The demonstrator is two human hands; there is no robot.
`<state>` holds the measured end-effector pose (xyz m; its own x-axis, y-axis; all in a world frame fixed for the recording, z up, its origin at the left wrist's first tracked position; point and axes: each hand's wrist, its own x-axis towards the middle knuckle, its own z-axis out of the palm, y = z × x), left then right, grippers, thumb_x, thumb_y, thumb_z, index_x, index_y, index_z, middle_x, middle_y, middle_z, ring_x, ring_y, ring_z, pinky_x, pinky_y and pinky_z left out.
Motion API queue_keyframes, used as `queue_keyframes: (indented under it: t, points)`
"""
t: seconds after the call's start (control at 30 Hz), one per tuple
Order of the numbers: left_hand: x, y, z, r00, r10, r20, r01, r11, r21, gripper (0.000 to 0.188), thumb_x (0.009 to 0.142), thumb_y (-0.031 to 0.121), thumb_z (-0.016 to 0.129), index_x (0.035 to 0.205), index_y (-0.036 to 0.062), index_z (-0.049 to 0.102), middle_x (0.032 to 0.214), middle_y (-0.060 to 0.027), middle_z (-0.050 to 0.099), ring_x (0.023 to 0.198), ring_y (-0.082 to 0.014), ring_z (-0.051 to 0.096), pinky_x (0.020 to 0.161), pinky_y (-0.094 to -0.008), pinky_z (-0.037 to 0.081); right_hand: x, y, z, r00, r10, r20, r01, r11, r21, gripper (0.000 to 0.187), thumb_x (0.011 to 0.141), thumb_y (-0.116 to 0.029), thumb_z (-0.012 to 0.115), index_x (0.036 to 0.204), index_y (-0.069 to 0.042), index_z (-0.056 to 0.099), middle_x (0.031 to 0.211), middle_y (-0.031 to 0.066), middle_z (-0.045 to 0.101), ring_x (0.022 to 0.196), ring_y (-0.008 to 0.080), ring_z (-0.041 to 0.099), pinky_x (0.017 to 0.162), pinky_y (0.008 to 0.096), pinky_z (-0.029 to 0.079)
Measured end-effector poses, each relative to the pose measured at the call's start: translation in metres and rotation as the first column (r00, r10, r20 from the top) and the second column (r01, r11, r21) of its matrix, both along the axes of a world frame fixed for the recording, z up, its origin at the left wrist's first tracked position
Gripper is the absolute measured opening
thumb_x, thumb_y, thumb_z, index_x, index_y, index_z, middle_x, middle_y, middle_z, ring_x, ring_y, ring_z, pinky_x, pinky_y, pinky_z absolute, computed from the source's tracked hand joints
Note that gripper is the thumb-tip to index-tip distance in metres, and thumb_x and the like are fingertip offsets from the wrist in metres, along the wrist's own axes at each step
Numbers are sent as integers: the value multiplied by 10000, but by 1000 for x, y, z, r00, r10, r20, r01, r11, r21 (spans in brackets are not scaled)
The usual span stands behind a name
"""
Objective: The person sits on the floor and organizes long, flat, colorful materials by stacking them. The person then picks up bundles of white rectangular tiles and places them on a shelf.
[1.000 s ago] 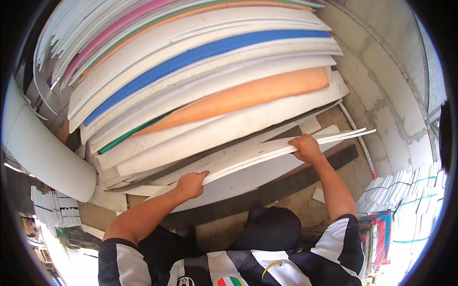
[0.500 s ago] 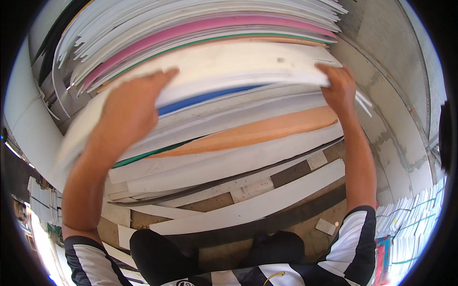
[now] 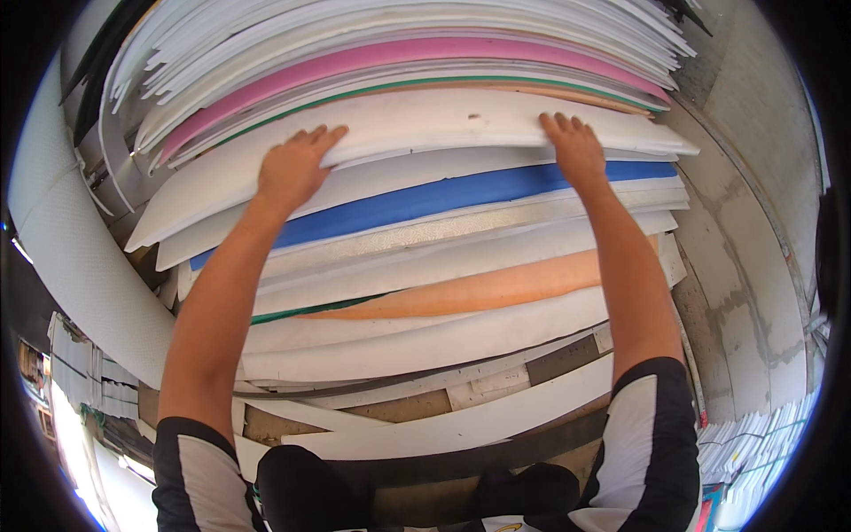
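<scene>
A thick white sheet (image 3: 425, 121), foam-like in look, leans across the upper middle of the stack. A small dark mark shows near its centre. Toward its left half, my left hand (image 3: 297, 164) rests on the sheet with fingers stretched over its face. My right hand (image 3: 576, 146) lies on the same sheet further right, fingers slightly apart and pointing away from me. Just below the sheet are another white sheet (image 3: 425, 173) and a blue sheet (image 3: 425, 202). The undersides of both hands are hidden.
Beyond lie a pink sheet (image 3: 399, 58) and several white sheets (image 3: 355, 22). Nearer me are an orange sheet (image 3: 479, 285) and white strips (image 3: 479, 417) on the floor. A pale roll (image 3: 80, 222) stands left, a grey wall (image 3: 745, 266) right, with bundled sheets (image 3: 762, 452) at lower right.
The white sheet has settled back against the far stack, and more of the blue sheet shows. Both hands have come closer together, their fingers now lying on the sheet's face.
</scene>
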<state>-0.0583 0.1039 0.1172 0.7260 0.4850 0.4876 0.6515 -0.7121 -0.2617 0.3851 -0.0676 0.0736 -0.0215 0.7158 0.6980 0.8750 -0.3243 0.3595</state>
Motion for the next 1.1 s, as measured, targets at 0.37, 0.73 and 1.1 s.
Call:
queue_keyframes:
  t: [0.37, 0.73, 1.1]
  points:
    - [21, 17, -31, 999, 27, -40, -22, 993, 115, 699, 866, 386, 754, 1496, 281, 472, 1505, -98, 523, 1339, -362, 539, 1059, -467, 501, 20, 35, 0, 998, -26, -49, 26, 1000, -7, 380, 889, -26, 553, 1255, -129, 527, 1172, 128, 635, 1055, 345, 645, 839, 454, 555]
    - [11, 5, 15, 996, -89, -18, 85, 985, -150, 561, 877, 403, 743, 1379, 193, 607, 1345, -137, 648, 1167, -371, 656, 961, -423, 548, 2, 8, 25, 974, -47, -221, 24, 994, -107, 447, 850, 34, 569, 1245, -172, 608, 1123, 91, 676, 1020, 307, 673, 833, 437, 566]
    - [24, 9, -22, 998, -43, 45, 44, 998, -33, 708, 848, 545, 727, 1435, 194, 544, 1448, -119, 574, 1279, -388, 582, 1028, -438, 515, 4, 17, -2, 968, -174, -180, 163, 984, -75, 565, 907, -53, 582, 1429, -256, 501, 1167, 70, 631, 1087, 301, 631, 907, 471, 531]
